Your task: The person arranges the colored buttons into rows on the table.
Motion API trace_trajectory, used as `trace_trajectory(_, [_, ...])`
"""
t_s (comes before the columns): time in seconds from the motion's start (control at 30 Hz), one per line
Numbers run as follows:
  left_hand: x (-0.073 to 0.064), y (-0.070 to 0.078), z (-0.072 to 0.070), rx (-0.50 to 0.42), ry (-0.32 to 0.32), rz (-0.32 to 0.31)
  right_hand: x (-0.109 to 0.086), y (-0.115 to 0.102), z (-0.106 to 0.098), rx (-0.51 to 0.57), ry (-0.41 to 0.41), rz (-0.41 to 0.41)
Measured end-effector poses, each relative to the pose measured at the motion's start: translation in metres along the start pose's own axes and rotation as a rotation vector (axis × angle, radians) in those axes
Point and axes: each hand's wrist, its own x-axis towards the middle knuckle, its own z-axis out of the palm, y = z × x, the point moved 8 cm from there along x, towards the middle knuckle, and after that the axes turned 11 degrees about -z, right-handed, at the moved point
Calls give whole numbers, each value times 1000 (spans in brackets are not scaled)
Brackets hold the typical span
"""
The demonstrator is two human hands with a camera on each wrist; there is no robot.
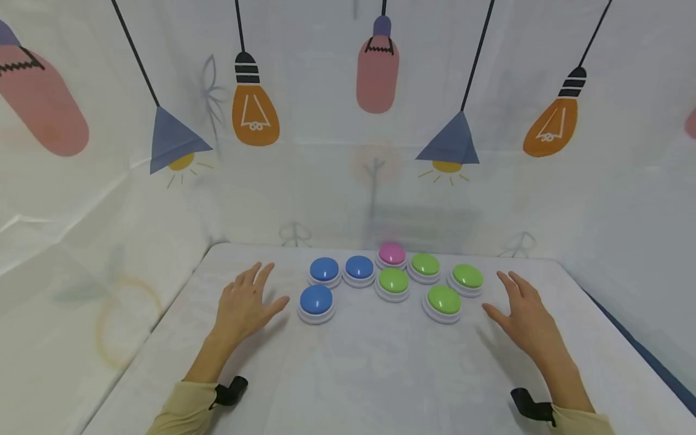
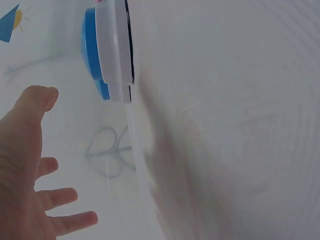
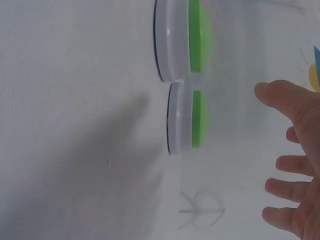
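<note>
Several round push buttons with white bases stand in a loose cluster on the white table. Three have blue domes, the nearest blue button (image 1: 316,301) lying just right of my left hand (image 1: 244,305). That hand hovers with fingers spread and touches nothing; its thumb points toward the blue buttons. Several are green; the front green button (image 1: 444,300) and the right green button (image 1: 467,277) are closest to my right hand (image 1: 527,314), which also hovers with fingers apart, holding nothing. One pink button (image 1: 392,254) sits at the back. The right wrist view shows two green buttons (image 3: 200,120) from the side.
The white tabletop (image 1: 359,374) reaches back to a pale wall sheet (image 1: 326,181) printed with hanging lamps and bulbs. Similar sheeting hangs at both sides. A black wrist mount (image 1: 231,391) is on the left sleeve, another (image 1: 530,406) on the right.
</note>
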Motion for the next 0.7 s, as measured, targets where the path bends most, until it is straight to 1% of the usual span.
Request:
trace_trajectory(0.27, [-1, 6, 0, -14, 13, 20, 2, -10, 8, 23, -23, -3])
trace_trajectory(0.57, [-2, 10, -1, -42, 22, 35, 9, -33, 10, 49, 14, -74])
trace_trajectory(0.7, [-2, 9, -1, -46, 20, 40, 12, -40, 9, 61, 13, -77])
